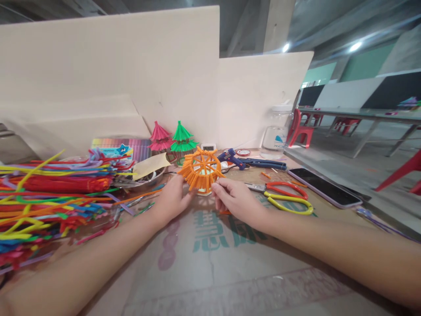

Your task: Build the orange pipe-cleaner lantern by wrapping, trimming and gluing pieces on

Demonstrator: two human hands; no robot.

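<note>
An orange ring-shaped frame made of pipe cleaners (201, 170), with spokes inside and short pieces fanning out around its rim, is held up over the table's middle. My left hand (173, 198) grips its lower left side, the fingers partly hidden behind it. At its lower right edge, my right hand (235, 197) has thumb and forefinger pinched together; whether they hold the frame's edge or a small piece is unclear. Behind the frame stand a pink pipe-cleaner tree (161, 138) and a green one (180, 139).
Bundles of coloured pipe cleaners (59, 197) cover the left side, near a metal bowl (154, 179) and a marker set (121, 148). Rightward lie scissors (286, 193), a blue glue gun (233, 158), blue-handled pliers (266, 163), a phone (324, 186) and a clear jar (275, 134).
</note>
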